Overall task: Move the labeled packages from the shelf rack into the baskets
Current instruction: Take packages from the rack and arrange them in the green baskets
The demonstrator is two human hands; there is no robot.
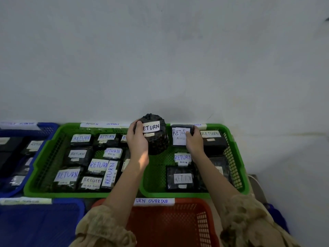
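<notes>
Your left hand grips the bulky RETURN package upright, about where the left green basket meets the right green basket; your right hand pinches a flat package just beside it

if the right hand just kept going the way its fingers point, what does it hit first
The right hand already grips a package. Pushing on, it would likely meet the back rim of the basket, then the wall. Depth is unclear.
</notes>
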